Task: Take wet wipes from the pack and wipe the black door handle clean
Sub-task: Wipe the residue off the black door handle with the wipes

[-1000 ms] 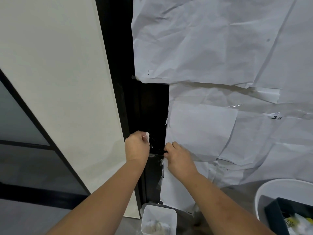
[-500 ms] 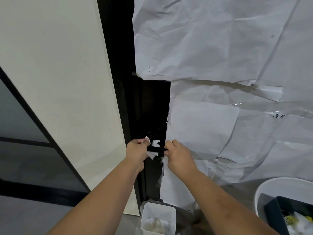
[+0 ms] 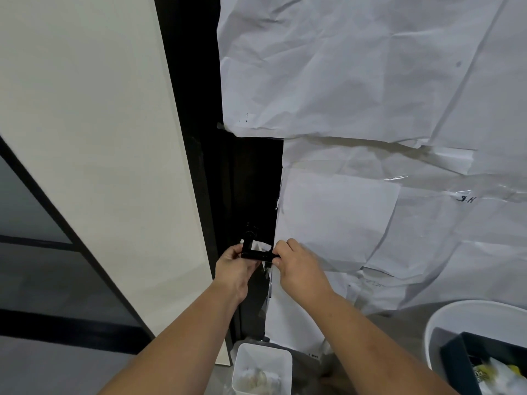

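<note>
Handle [image 3: 256,253] is black on a black door [image 3: 251,181], so its outline is hard to read; the knob-like base just above the hands nearly vanishes. Wipe [image 3: 260,247] shows only as a white scrap behind the bar, between both hands, rest hidden. Wet wipe pack can't be made out. Bins below the hands are cut off by the frame edge: small white bin [image 3: 262,369] w/ crumpled stuff inside, big white tub [image 3: 445,317] to the right holding a dark box. Writing on the paper sheets [image 3: 370,81] right of the right hand: looks like "H.R" reversed, not sure. Left hand [image 3: 235,266] fingers curled round the bar's left end, palm up-ish. Right hand [image 3: 299,266] pinches the bar's right end, knuckles up.
</note>
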A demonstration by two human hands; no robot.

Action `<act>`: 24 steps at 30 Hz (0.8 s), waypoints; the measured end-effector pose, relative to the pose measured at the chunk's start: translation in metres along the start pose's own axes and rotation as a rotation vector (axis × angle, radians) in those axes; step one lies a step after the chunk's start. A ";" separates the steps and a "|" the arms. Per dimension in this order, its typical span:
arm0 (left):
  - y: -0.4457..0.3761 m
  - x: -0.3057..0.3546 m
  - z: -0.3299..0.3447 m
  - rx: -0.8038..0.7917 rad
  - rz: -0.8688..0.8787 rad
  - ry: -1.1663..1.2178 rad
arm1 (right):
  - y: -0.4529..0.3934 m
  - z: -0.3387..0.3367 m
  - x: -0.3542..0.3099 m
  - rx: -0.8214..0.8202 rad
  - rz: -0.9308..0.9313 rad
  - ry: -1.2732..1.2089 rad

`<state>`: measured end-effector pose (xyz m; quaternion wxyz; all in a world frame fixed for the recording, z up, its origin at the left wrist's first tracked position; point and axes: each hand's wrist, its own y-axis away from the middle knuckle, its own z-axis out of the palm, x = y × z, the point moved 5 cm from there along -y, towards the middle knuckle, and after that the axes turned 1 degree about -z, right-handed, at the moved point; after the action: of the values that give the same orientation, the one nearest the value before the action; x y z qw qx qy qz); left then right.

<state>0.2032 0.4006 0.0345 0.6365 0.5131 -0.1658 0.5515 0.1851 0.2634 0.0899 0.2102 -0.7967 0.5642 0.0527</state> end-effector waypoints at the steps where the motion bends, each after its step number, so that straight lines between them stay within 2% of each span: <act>1: 0.000 -0.001 0.003 0.004 0.019 0.002 | 0.000 0.000 0.000 -0.008 0.001 -0.001; 6: -0.008 -0.009 0.013 0.068 0.081 0.031 | 0.000 0.001 0.002 -0.040 0.006 0.004; 12: -0.011 -0.015 0.018 0.141 0.168 -0.039 | 0.000 0.001 0.002 -0.049 -0.010 -0.019; 21: -0.011 -0.019 0.019 0.225 0.171 -0.119 | -0.001 0.001 0.003 -0.052 -0.011 -0.015; 24: -0.010 -0.017 0.009 0.292 0.126 0.004 | 0.000 0.002 0.003 -0.051 -0.014 -0.012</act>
<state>0.2091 0.3850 0.0207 0.5195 0.5878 -0.1146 0.6095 0.1870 0.2613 0.0874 0.1937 -0.8054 0.5558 0.0703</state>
